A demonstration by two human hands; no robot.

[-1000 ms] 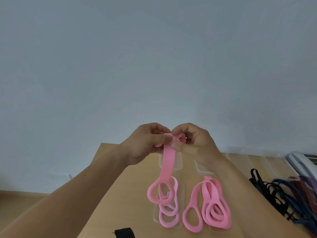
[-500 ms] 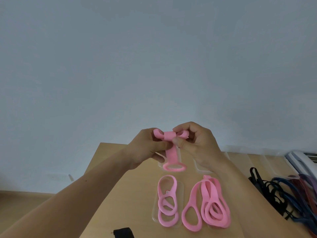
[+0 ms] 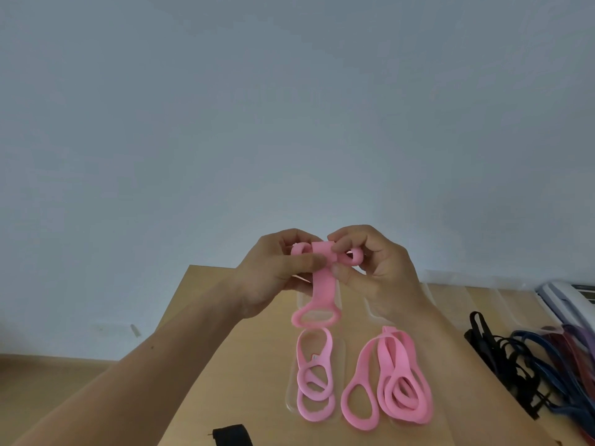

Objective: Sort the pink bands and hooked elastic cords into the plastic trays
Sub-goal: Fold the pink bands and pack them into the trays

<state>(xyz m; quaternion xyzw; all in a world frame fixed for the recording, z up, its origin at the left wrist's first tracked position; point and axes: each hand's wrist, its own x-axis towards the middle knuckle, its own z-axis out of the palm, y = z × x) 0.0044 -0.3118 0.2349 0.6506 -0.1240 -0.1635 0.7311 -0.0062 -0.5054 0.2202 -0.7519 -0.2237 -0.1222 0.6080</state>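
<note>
Both hands [image 3: 325,272] pinch a flat, rubbery pink band [image 3: 323,284].

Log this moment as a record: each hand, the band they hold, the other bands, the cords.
left hand: pinches held band's folded top
right hand: pinches the same top
held band: above table, loop hanging down
tray: clear, holds stacked bands
loose bands: pile right of tray
cords: dark tangle at table's right side
</note>
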